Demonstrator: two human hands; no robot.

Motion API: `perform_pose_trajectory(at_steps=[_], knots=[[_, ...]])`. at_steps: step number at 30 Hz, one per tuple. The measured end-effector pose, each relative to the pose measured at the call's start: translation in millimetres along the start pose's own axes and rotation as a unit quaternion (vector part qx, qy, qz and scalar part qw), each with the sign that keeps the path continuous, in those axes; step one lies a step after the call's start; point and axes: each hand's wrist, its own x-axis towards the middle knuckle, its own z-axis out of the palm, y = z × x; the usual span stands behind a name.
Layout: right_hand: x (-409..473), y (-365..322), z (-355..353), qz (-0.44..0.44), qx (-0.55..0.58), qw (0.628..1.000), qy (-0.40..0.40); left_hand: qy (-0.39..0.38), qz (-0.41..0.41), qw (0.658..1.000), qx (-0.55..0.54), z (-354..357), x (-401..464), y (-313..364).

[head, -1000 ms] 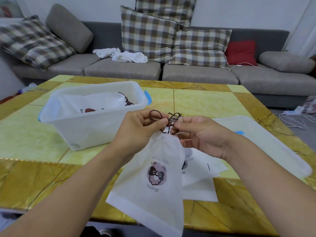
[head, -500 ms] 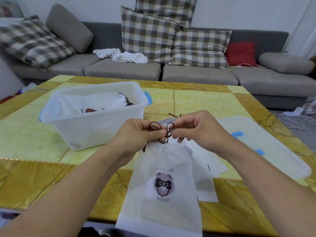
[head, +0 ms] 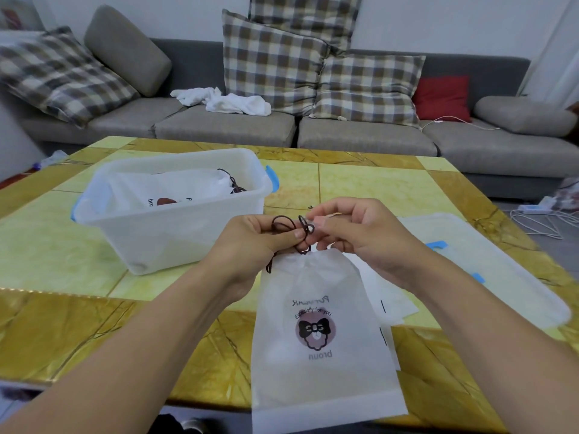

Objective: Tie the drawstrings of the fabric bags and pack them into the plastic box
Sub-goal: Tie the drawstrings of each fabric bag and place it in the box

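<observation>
Both hands [head: 250,242] pinch thin looped drawstring [head: 283,225]; knot perhaps unfinished.

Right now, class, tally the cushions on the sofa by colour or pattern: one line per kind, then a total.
Checked cushions: 4
Plain grey cushions: 2
Red cushions: 1
Total: 7

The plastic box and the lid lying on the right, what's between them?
In the head view, both hands, left hand and right hand, pinch the dark drawstring of a white fabric bag between the plastic box and the lid.
</observation>
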Motion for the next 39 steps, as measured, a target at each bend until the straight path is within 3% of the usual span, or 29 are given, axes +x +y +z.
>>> perform_pose_trajectory(at_steps=[6, 11, 20, 27, 33, 39], knots=[[-1, 1, -1, 0.049, 0.069, 0.996, -0.035, 0.006, 0.005, 0.999, 0.032, 2, -1, 1], [1, 3, 0, 0.088, 0.101, 0.991, -0.019, -0.011, -0.002, 1.000, 0.016, 0, -1, 3], [-1, 0, 4, 0.055, -0.009, 0.998, 0.014, -0.050, -0.017, 0.999, 0.012, -3, -3, 4], [0, 0, 5, 0.030, -0.102, 0.994, 0.004, -0.003, 0.054, 0.997, 0.049, -1, -6, 7], [0, 4, 5, 0.039, -0.078, 0.996, -0.001, 0.026, 0.111, 0.987, 0.112, 1, -10, 10], [1, 8, 12, -0.034, -0.133, 0.990, 0.025, 0.031, 0.157, 0.975, 0.155, 2, -9, 10]])
